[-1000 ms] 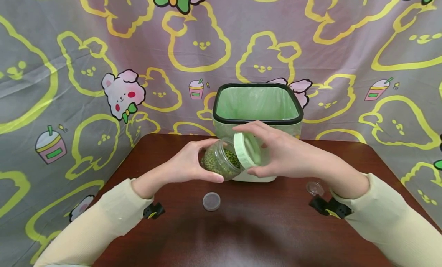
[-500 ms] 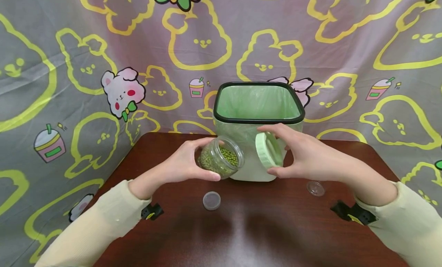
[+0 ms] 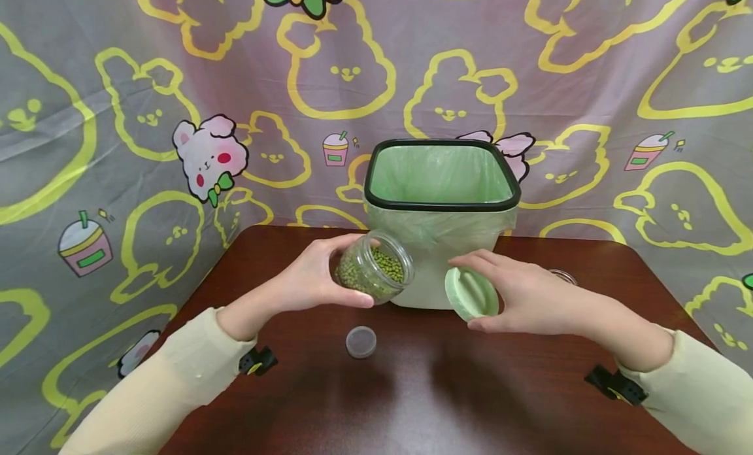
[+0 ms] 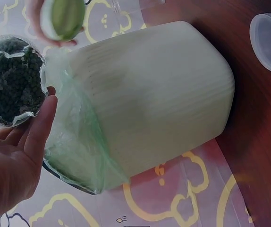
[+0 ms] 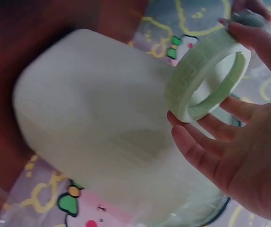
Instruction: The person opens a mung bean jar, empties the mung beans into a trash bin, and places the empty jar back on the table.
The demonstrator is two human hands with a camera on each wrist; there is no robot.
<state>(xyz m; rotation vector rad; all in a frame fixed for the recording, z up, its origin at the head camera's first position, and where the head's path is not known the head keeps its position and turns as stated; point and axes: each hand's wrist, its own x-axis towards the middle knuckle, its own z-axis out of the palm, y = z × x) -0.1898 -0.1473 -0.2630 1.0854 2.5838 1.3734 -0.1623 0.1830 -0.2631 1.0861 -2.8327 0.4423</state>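
My left hand grips a clear jar of green beans, tilted with its uncovered mouth toward the right. Through the jar's base in the left wrist view, the beans look dark. Between thumb and fingers my right hand holds a pale green screw lid, apart from the jar and a little lower. The lid's ring-shaped rim shows in the right wrist view. Both hands are above the table, in front of a pale bin.
The bin, lined with a green bag, stands at the table's back. A small translucent round lid lies on the brown table in front. Behind the right hand, a clear round piece is partly hidden. Patterned cloth surrounds the table.
The green lid came off the jar's mouth and moved right, then down, in my right hand. My left hand and the jar barely moved.
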